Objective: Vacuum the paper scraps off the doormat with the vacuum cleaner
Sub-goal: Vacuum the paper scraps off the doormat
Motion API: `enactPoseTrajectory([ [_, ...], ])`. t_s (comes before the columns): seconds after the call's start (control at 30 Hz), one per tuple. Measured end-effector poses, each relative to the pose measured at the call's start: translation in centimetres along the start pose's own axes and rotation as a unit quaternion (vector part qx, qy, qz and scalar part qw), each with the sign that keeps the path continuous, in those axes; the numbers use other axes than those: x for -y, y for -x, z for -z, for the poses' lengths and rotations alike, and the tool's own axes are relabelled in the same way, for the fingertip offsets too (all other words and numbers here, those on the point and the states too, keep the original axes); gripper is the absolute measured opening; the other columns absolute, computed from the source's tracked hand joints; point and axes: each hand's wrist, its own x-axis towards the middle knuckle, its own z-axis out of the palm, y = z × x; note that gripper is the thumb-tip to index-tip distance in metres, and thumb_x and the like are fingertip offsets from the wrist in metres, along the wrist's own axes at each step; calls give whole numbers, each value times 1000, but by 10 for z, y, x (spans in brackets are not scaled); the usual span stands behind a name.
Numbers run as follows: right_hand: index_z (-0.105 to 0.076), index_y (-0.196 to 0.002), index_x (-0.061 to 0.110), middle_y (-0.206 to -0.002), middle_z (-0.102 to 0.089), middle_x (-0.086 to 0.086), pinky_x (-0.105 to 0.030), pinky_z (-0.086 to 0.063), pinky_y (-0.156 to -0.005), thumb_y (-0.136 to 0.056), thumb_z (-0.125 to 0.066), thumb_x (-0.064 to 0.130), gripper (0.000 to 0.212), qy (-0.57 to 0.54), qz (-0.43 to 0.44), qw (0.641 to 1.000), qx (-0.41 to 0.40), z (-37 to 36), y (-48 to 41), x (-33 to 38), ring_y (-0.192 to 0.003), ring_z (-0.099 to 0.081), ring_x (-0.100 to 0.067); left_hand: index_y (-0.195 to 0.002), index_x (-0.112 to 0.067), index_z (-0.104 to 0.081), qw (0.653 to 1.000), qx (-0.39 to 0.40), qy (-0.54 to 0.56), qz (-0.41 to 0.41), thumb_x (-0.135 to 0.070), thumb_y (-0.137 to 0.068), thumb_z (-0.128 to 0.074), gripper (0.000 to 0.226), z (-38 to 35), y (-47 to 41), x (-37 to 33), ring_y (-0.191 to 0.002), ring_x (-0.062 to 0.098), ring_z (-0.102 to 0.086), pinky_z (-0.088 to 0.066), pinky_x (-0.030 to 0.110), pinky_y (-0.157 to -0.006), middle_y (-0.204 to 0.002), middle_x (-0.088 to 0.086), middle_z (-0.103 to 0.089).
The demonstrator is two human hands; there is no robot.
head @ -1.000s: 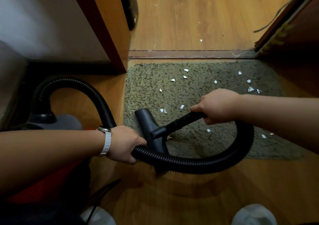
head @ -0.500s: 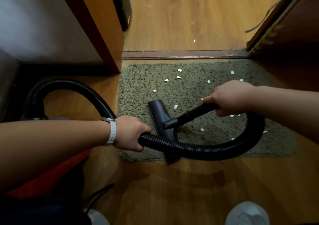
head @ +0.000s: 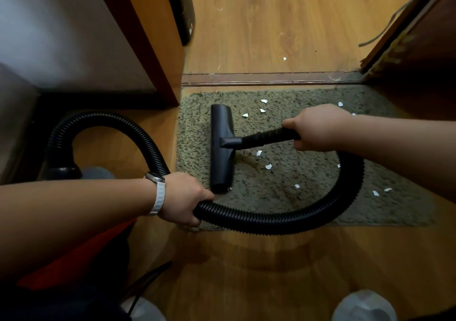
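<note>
A shaggy olive doormat (head: 271, 197) lies before a door threshold. Several white paper scraps (head: 268, 166) are scattered over its middle and right side. The black vacuum nozzle (head: 221, 145) lies flat on the mat's left part, long side running front to back. My right hand (head: 318, 128) grips the black handle tube (head: 266, 137) that joins the nozzle. My left hand (head: 183, 198) grips the ribbed black hose (head: 283, 221), which loops round the mat's near right side. The vacuum body (head: 96, 172) sits at the left, mostly hidden behind my arm.
A wooden door frame (head: 158, 57) stands left of the mat and a dark door edge (head: 414, 49) rises at the right. A brown threshold strip (head: 271, 78) crosses behind the mat, with a few scraps on the floor beyond. My white shoes (head: 365, 306) show at the bottom.
The nozzle has moved forward along the mat's left side and turned straight. The scraps that lay near it on the left are gone. Both hands still hold the handle and the hose.
</note>
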Motion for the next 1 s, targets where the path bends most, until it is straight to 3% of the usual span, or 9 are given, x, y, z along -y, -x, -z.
enactPoseTrajectory([
  [0.23, -56, -122, 36, -76, -54, 11, -22, -35, -46, -89, -59, 34, 34, -1, -5, 999, 34, -1, -1, 6, -60, -51, -8, -82, -33, -43, 1000, -4, 16, 3, -47, -78, -61, 24, 1, 4, 1, -75, 15, -58, -54, 34, -73, -77, -11, -55],
  [0.53, -55, -130, 41, -83, -62, 12, -25, -51, -56, -85, -62, 40, 45, -9, 19, 998, 62, -3, 8, -18, -69, -60, -8, -80, -33, -41, 999, -32, 37, 20, -45, -77, -62, 25, 9, -2, -1, -72, 18, -58, -54, 33, -69, -76, -8, -57],
  [0.77, -51, -135, 36, -76, -53, 11, -23, -38, -48, -89, -58, 34, 46, 36, 55, 996, 64, -2, 10, -4, -62, -50, -7, -85, -31, -45, 1000, -18, 16, 15, -46, -78, -61, 23, 10, -2, -2, -73, 16, -57, -54, 33, -71, -77, -9, -57],
  [1.0, -49, -137, 37, -87, -58, 8, -25, -46, -54, -89, -58, 36, 49, 30, 85, 995, 50, 1, 8, 9, -74, -59, -15, -86, -34, -45, 1000, 0, 6, 11, -50, -78, -59, 22, 6, 0, 0, -77, 15, -60, -55, 35, -74, -82, -8, -61],
])
